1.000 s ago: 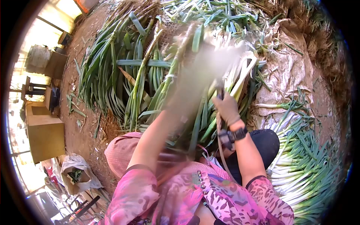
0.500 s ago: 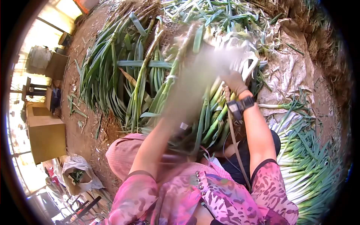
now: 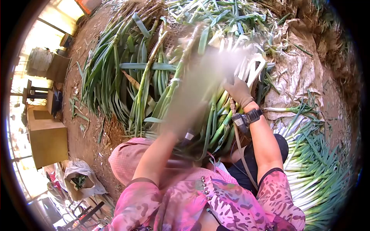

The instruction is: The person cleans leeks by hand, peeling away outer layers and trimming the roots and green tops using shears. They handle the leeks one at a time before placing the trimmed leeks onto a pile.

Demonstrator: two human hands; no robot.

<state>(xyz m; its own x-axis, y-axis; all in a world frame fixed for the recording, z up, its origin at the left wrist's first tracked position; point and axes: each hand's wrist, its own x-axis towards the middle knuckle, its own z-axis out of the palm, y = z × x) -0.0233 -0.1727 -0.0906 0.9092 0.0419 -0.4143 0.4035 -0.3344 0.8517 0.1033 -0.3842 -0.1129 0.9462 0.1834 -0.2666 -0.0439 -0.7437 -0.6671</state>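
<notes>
My right hand (image 3: pixel 239 91), in a brownish glove, is closed around a dark-tipped hose nozzle (image 3: pixel 230 80) beside the white leek stems. From below the grip a thin hose (image 3: pixel 239 144) runs down to my lap. My left hand (image 3: pixel 190 98) is smeared by motion over the leeks, so its fingers and anything in them do not show. A pale blur stretches from it toward the white leek ends (image 3: pixel 252 67) past my right hand. Green leeks (image 3: pixel 219 123) lie under both hands, and a large bunch of long leeks (image 3: pixel 111 77) spreads to the left.
Trimmed leeks (image 3: pixel 312 177) are piled on the right, near a crumpled pale sheet (image 3: pixel 296 73). Loose leaves and peelings (image 3: pixel 231 15) cover the far side. On the left stand a cardboard box (image 3: pixel 48 140) and a white sack (image 3: pixel 83 179) on the dirt floor.
My right hand has turned and shifted slightly down, showing more of the nozzle's dark tip. The hose below it has bent. My left hand stays a blur in about the same place.
</notes>
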